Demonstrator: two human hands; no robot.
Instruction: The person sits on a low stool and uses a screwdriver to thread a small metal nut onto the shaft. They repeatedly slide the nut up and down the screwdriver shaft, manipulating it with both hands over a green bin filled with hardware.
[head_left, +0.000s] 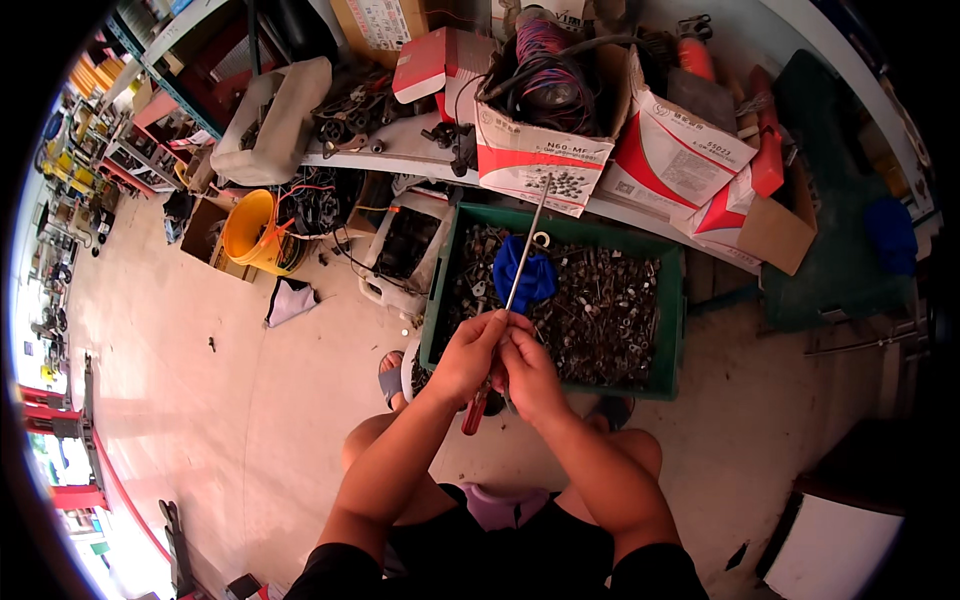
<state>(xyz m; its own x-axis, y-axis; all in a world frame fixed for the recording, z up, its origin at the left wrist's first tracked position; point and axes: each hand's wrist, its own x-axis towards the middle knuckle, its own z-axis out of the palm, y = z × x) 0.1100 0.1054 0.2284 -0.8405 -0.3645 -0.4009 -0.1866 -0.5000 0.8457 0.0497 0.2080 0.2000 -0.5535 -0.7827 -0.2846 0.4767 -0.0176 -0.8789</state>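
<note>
A long screwdriver [524, 255] with a thin metal shaft and a red handle slants between my hands, its tip pointing up and away. My left hand [468, 352] is wrapped around it, and the handle's end sticks out below. Pressed close beside it, my right hand [532, 372] has its fingers closed; what they pinch is hidden, though a thin grey bit shows underneath. Beyond both hands is a green crate [672, 345] of loose bolts, nuts and washers [610, 315]. A blue cloth or glove [525, 272] lies on this hardware, behind the shaft, near a pale ring [541, 239].
A shelf [400, 162] behind the crate bears metal parts and red-and-white cartons [545, 150], one with coiled wire. To the left stand a yellow bucket [250, 235] and a cut-open plastic jug [405, 245]. A green case [825, 280] is at right. My feet flank the crate's near side.
</note>
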